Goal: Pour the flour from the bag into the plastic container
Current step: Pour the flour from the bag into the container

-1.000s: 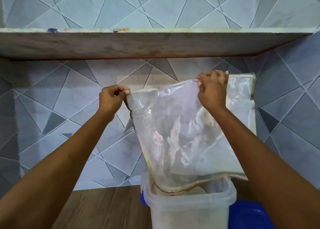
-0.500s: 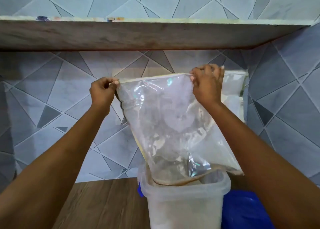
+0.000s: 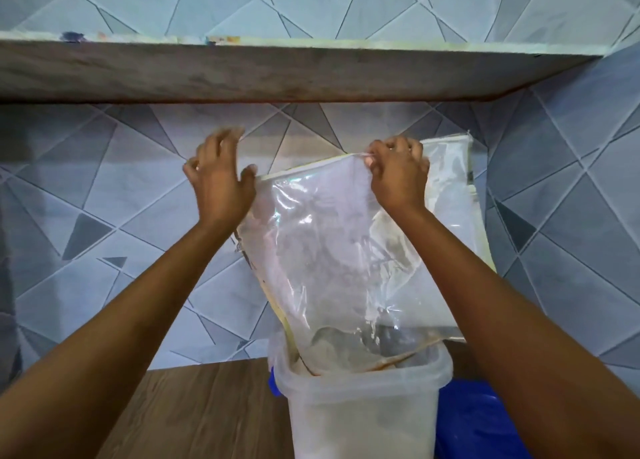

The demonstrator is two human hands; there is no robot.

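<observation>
The person's right hand [image 3: 398,178] is clenched, pinching the upper edge of a clear plastic bag [image 3: 332,268] between its fingertips. The left hand [image 3: 220,178] is spread open with fingers splayed, its thumb just beside the bag's top left corner; it grips nothing.

The bag is transparent, crinkled and shiny, with a pale dusty film inside and a brownish trim along its edges. It hangs upside down from the right hand toward 6 o'clock, and its open mouth dips into a translucent plastic container [image 3: 363,417], which stands on a wooden counter [image 3: 194,410] at the bottom of the view. Pale flour [image 3: 349,358] shows at the container's rim.

Something blue [image 3: 481,420] sits at the container's 3 o'clock, partly hidden by the right forearm. At 12 o'clock a wooden shelf [image 3: 277,74] spans the tiled wall [image 3: 104,198].
</observation>
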